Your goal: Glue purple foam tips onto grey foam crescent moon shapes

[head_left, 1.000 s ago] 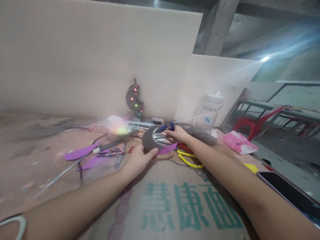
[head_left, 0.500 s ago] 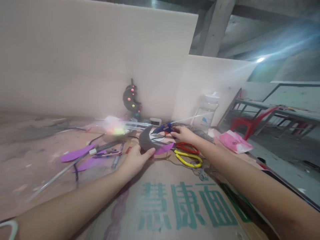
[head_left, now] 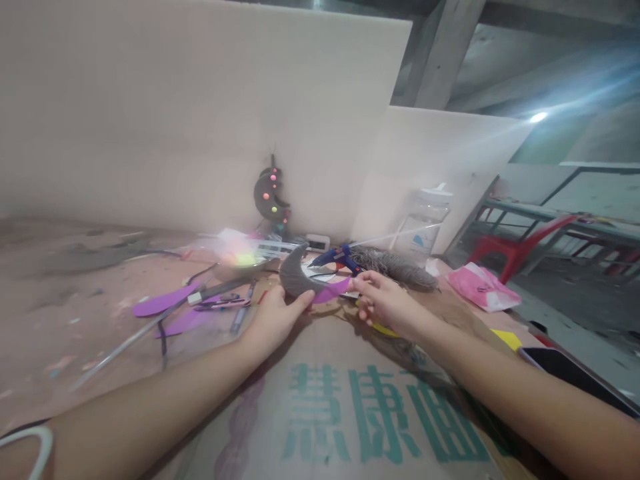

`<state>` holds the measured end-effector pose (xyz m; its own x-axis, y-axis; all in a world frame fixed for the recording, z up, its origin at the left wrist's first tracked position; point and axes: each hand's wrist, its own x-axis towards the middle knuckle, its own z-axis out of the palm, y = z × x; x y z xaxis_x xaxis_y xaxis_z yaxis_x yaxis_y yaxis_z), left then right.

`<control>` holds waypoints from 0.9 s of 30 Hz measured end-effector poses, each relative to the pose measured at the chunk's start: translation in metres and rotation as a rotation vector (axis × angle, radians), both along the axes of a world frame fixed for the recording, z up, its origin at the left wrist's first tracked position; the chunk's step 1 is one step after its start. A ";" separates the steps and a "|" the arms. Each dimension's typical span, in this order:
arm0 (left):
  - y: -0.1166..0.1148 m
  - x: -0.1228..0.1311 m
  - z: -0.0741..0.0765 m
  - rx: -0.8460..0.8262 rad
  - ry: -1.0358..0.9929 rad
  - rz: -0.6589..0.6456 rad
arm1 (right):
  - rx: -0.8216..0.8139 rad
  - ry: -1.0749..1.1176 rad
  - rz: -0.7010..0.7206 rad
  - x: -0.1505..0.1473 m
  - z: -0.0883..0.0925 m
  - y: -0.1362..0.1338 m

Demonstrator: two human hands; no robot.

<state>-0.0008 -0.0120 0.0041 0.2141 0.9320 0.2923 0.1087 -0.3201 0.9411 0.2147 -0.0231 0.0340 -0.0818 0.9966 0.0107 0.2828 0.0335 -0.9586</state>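
Observation:
My left hand (head_left: 277, 320) is closed on a crescent moon shape (head_left: 295, 277), wrapped in dark grey yarn over most of its length. Its lower right end shows bare purple (head_left: 330, 291). My right hand (head_left: 383, 300) pinches the tip of that purple end between thumb and fingers. Just behind the crescent rests a blue glue gun (head_left: 334, 256), with a clear glue stick rising from its back. Under my right hand lie scissors, mostly hidden, a bit of yellow handle (head_left: 385, 331) showing. A bundle of grey yarn (head_left: 400, 265) lies behind my right hand.
A finished-looking dark crescent with coloured dots (head_left: 270, 195) stands against the white board. Left lie purple pieces (head_left: 163, 301), a cutter and a pen. A clear bottle (head_left: 425, 223), pink packet (head_left: 483, 287) and phone (head_left: 575, 377) are at right. Printed cardboard (head_left: 320, 413) lies in front.
My right hand has let go of the glue gun and come down to the crescent's purple tip. My left hand still holds the crescent. The view has shifted slightly.

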 end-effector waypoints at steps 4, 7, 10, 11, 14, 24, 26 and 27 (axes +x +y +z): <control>0.001 -0.001 -0.001 -0.003 0.014 0.032 | -0.056 0.019 0.155 -0.011 -0.009 -0.016; 0.003 0.000 -0.005 -0.027 0.029 -0.003 | 0.068 -0.230 0.171 -0.008 -0.007 -0.017; 0.002 0.002 -0.006 -0.072 -0.041 -0.056 | 0.371 -0.467 0.100 -0.003 -0.002 -0.016; 0.001 0.003 -0.005 -0.090 -0.080 -0.081 | 0.450 -0.492 0.061 -0.001 0.000 -0.015; -0.001 0.005 -0.005 -0.148 -0.144 -0.156 | 0.515 -0.466 -0.052 0.003 0.000 -0.013; -0.003 0.005 -0.007 -0.170 -0.095 -0.313 | 0.433 -0.358 -0.154 0.004 -0.006 -0.009; -0.004 0.005 -0.006 -0.183 -0.088 -0.327 | 0.426 -0.326 -0.155 0.004 -0.008 -0.008; -0.005 0.005 -0.006 -0.189 -0.087 -0.336 | 0.420 -0.314 -0.148 0.004 -0.010 -0.007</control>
<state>0.0040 -0.0166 -0.0016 0.4983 0.8534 0.1528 -0.0554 -0.1445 0.9880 0.2186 -0.0299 0.0243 -0.0047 0.9129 0.4082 0.5837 0.3340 -0.7401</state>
